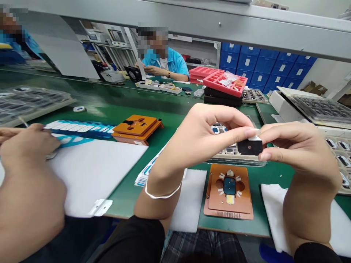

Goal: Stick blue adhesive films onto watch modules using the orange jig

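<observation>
Raised above the bench, a small flat black piece point(250, 147) with rounded corners and a tiny hole is pinched between both my hands. My left hand point(211, 135) grips its top edge with thumb and finger, beside a small white tab point(255, 138). At its right edge, my right hand point(296, 146) closes thumb and fingertips on the same piece. Below lies an orange-brown fixture plate point(208, 204) with a dark blue rounded square point(229, 186) in its centre and white and yellow tabs around it. Behind my hands, a clear-lidded tray point(238, 160) of small parts is partly hidden.
White foam sheets point(189, 212) lie left and right of the fixture. A second orange fixture point(137, 128) stands further left, near a co-worker's hands point(33, 142). Parts trays point(342, 160) line the right side. Red trays point(226, 82) are stacked behind, and another person point(170, 62) sits opposite.
</observation>
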A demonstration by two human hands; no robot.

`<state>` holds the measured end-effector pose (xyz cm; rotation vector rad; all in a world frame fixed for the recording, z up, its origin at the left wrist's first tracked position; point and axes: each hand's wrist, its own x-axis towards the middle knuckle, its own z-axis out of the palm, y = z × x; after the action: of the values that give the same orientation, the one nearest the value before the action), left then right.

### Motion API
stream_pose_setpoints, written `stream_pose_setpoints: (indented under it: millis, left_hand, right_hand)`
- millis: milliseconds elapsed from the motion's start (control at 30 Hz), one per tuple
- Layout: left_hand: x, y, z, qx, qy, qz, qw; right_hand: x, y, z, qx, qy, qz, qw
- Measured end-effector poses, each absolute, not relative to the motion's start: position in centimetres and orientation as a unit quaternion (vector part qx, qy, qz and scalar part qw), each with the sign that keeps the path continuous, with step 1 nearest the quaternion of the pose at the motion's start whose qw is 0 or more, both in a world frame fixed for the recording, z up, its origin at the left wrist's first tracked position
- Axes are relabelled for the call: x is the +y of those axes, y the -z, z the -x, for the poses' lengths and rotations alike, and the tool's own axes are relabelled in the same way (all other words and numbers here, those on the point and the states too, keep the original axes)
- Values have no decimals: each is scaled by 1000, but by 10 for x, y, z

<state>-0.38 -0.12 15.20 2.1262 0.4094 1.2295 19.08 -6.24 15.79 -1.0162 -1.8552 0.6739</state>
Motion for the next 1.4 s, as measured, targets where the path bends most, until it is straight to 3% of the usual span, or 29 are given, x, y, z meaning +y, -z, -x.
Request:
stream_pose_setpoints:
  millis: [700, 867, 1200, 1400]
  left_hand:
    - [-3, -153, 6, 156, -456, -815, 321]
    - [4, -150, 4, 144, -483, -796, 335]
    - [11, -149, -4, 140, -525, -765, 347]
    - [13, -150, -7, 150, -505, -775, 350]
  right_hand:
    - [-63, -148, -177, -698, -173, 440, 537]
    - [-54, -146, -185, -721, -231, 380, 532]
    - [-40, -143, -184, -764, -100, 391, 504]
    - [-41, -140, -180, -725, -154, 430, 516]
